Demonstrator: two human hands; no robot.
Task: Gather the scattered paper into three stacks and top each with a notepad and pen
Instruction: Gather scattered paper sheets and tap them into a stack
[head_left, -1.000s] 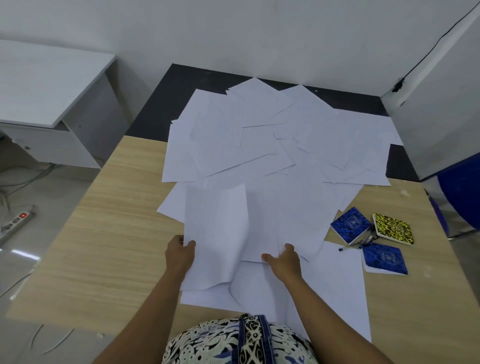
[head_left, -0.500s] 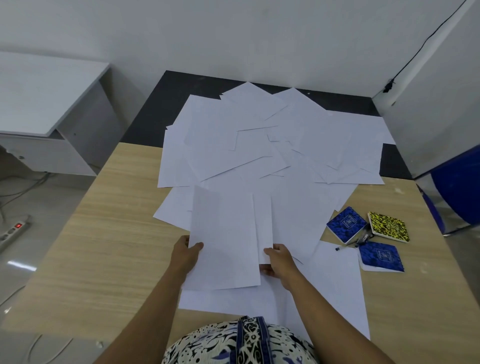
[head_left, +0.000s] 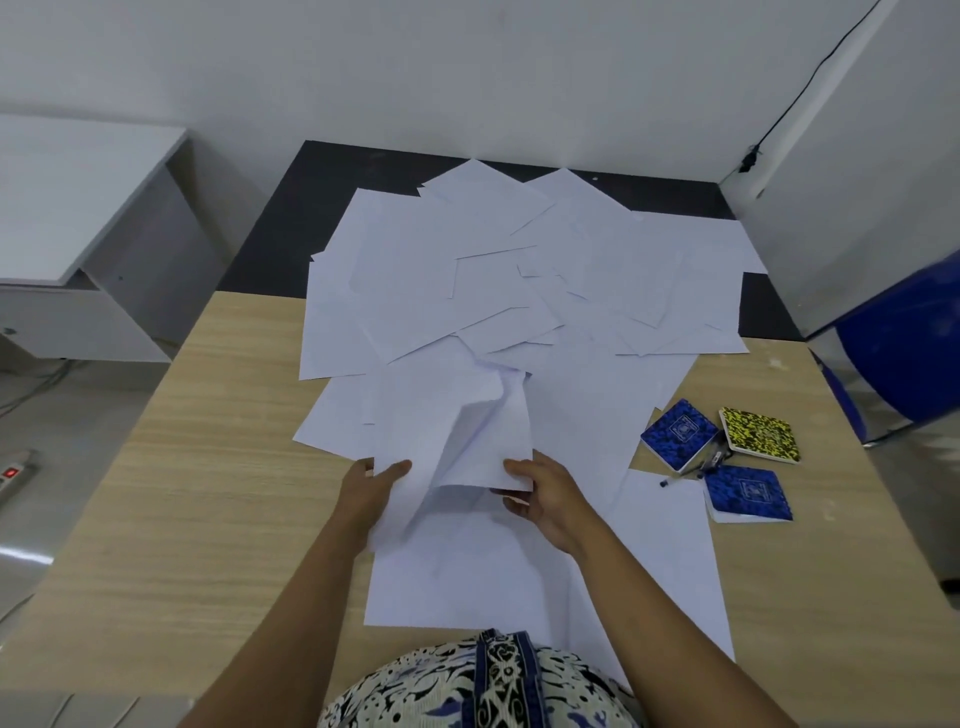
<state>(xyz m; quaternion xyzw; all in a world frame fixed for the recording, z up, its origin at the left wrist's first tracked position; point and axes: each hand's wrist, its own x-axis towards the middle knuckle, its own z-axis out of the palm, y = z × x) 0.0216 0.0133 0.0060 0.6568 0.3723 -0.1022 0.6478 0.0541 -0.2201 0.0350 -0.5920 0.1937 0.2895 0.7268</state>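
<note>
A few buckled sheets (head_left: 467, 441) sit pinched at their near edge between both hands: left hand (head_left: 371, 486) grips the left corner, right hand (head_left: 540, 493) the right. Beyond the fingers, loose paper (head_left: 519, 280) fans across the surface (head_left: 208, 493); notepads (head_left: 678, 434) and a pen (head_left: 680, 475) lie to their right. Gathering the first stack is underway; next, square these sheets.

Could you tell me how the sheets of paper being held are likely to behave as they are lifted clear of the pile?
Probably floppy: the sheets already buckle and crease between the left hand and right hand. They look thin and light, so they may slide over the loose paper pile and drag neighbours along. Both hands pinch only the near edges, so the far ends will likely droop.
</note>
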